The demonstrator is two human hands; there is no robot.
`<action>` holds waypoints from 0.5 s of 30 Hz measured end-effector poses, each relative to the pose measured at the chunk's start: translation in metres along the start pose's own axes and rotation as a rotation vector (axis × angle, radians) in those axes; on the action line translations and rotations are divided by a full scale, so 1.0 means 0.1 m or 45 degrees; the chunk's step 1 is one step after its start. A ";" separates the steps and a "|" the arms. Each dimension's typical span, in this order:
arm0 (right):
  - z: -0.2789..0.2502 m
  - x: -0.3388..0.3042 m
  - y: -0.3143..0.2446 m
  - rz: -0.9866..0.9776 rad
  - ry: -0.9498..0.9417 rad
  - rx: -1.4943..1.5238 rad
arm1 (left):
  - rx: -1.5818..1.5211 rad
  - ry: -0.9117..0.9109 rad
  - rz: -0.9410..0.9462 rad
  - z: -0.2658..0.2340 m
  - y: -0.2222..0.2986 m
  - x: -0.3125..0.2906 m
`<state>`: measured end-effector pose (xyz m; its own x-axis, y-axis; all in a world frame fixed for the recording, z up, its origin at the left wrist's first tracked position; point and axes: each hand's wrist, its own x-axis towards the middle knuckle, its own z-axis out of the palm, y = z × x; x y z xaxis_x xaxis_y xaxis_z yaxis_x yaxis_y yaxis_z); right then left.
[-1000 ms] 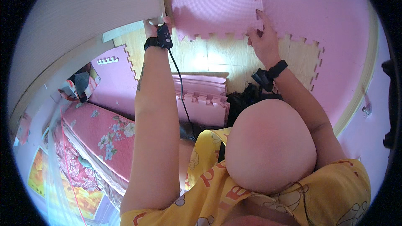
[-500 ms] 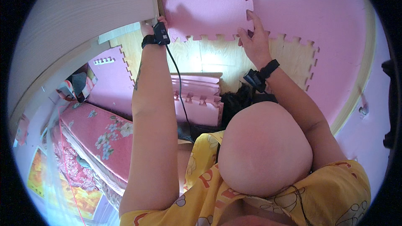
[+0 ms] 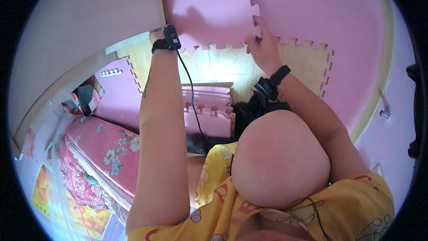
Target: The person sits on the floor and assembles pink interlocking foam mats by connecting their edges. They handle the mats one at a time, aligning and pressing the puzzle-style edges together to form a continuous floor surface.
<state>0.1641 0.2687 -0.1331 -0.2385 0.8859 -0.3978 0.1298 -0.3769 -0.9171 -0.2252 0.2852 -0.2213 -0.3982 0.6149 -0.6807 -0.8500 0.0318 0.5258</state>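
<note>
Pink foam tile (image 3: 209, 18), toothed edges, laid at 12 o'clock beside a pale cabinet (image 3: 89, 22) that is set at 10 o'clock. Its right edge is bordered by a larger pink mat (image 3: 321, 22) at 2 o'clock; whether the teeth are interlocked cannot be told.

Right hand (image 3: 264, 47), at 1 o'clock: placed at the tile's near right corner, thumb and forefinger spread apart along the toothed edge. Whether the edge is pinched cannot be told.

Left hand (image 3: 157, 36), at 11 o'clock: placed by the tile's near left corner, close to the cabinet's edge. Its fingers are mostly hidden by a black device (image 3: 172, 38) strapped at the wrist, so its grip cannot be told. A black cable (image 3: 192, 89) is trailed from the device toward 6 o'clock.

Wooden floor (image 3: 227, 67), pale, exposed below the tile.

Stacked pink tiles (image 3: 207, 122), gathered near the dial's centre.

Bed (image 3: 118, 147), at 8 o'clock, covered in pink flowered cloth.

Yellow shirt (image 3: 214, 214), printed, worn by the person, at 6 o'clock.
</note>
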 end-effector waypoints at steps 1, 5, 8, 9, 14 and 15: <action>0.00 0.03 0.00 0.001 0.013 0.012 | -0.117 0.068 -0.115 0.00 0.03 -0.04; -0.02 0.16 0.03 -0.099 0.081 -0.147 | 0.158 0.240 -0.111 0.01 0.15 -0.40; -0.06 0.24 0.06 -0.057 0.095 -0.022 | 0.536 0.279 -0.071 0.03 0.22 -0.76; -0.06 0.25 0.07 -0.023 0.076 -0.007 | 0.726 0.216 -0.115 0.04 0.28 -0.87; -0.03 0.22 0.00 0.095 0.076 0.219 | 1.423 0.018 -0.116 0.02 0.52 -1.22; -0.03 0.20 -0.06 0.062 0.076 0.220 | 1.533 -0.019 -0.100 0.00 0.55 -1.27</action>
<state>0.1614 0.2890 -0.1353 -0.1781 0.8780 -0.4443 -0.0285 -0.4560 -0.8895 -0.2215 0.2088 -0.1055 -0.3491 0.5868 -0.7306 -0.0024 0.7791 0.6269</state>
